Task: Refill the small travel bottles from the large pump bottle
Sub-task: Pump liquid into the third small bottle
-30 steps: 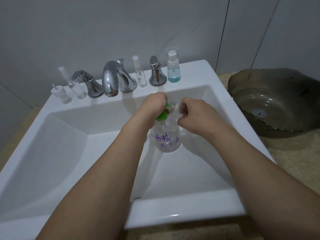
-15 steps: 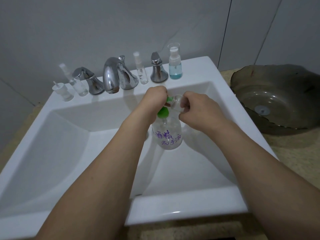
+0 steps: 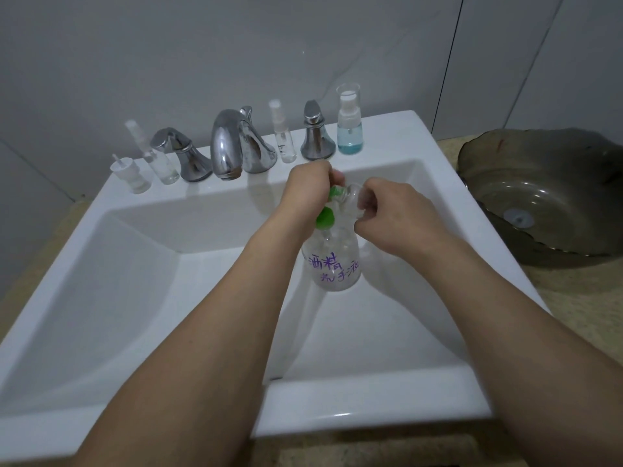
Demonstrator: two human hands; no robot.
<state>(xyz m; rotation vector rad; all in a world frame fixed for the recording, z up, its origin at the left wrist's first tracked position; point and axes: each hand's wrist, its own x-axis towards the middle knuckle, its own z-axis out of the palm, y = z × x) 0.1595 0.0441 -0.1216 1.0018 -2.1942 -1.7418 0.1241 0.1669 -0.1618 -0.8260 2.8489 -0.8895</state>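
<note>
A large clear pump bottle (image 3: 335, 264) with purple writing and a green pump head stands in the white sink (image 3: 141, 264). My left hand (image 3: 308, 190) is closed over the green pump top. My right hand (image 3: 387, 214) holds a small clear travel bottle (image 3: 354, 197) tilted against the pump's nozzle. On the sink's back ledge stand a slim spray bottle (image 3: 283, 136), a blue-liquid pump bottle (image 3: 349, 126), another clear spray bottle (image 3: 158, 156) and a loose white pump cap (image 3: 129, 175).
A chrome faucet (image 3: 232, 146) with two handles (image 3: 182, 156) (image 3: 315, 136) sits on the back ledge. A dark glass bowl (image 3: 546, 197) rests on the beige counter at the right. Grey tiled wall stands behind.
The view has shifted slightly; both hands stay at the pump head, with the small bottle kept against the nozzle.
</note>
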